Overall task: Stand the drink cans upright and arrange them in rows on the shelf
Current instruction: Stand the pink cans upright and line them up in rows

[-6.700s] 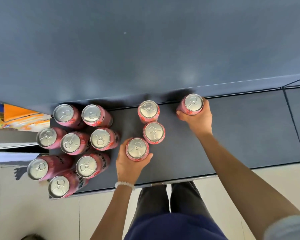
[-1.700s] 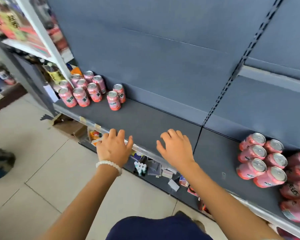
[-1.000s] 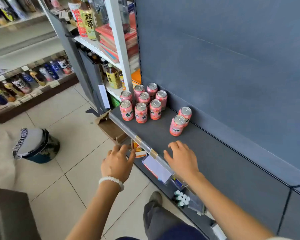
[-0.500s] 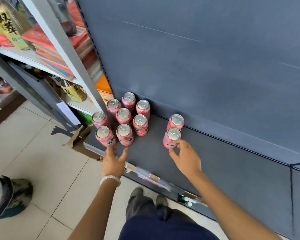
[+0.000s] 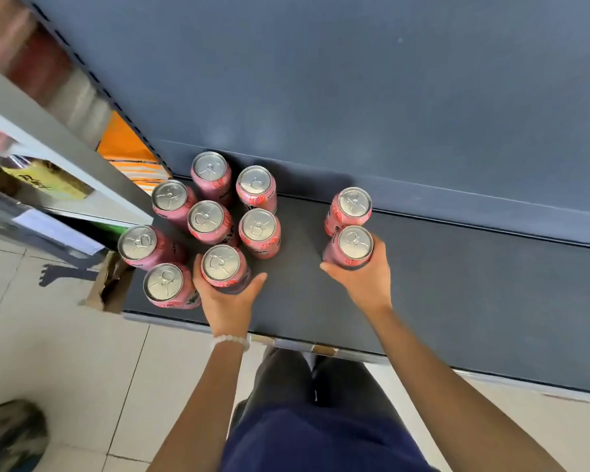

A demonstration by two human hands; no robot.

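Note:
Several pink drink cans with silver tops stand upright on the dark grey shelf (image 5: 457, 301). A cluster of them (image 5: 206, 218) fills the shelf's left end. My left hand (image 5: 227, 296) grips the front can of that cluster (image 5: 220, 264). To the right stand two cans, one behind the other. My right hand (image 5: 363, 279) grips the nearer can (image 5: 355, 243); the farther can (image 5: 354, 203) stands against the back panel.
The blue back panel (image 5: 355, 97) rises behind the shelf. Another shelving unit (image 5: 48, 137) with goods adjoins on the left. A cardboard box (image 5: 109, 284) sits on the tiled floor below the shelf's left end. My legs are under the front rail (image 5: 321, 349).
I have come closer and now look straight down at the cans. Each hand has moved forward from the shelf's front edge and closed round a can.

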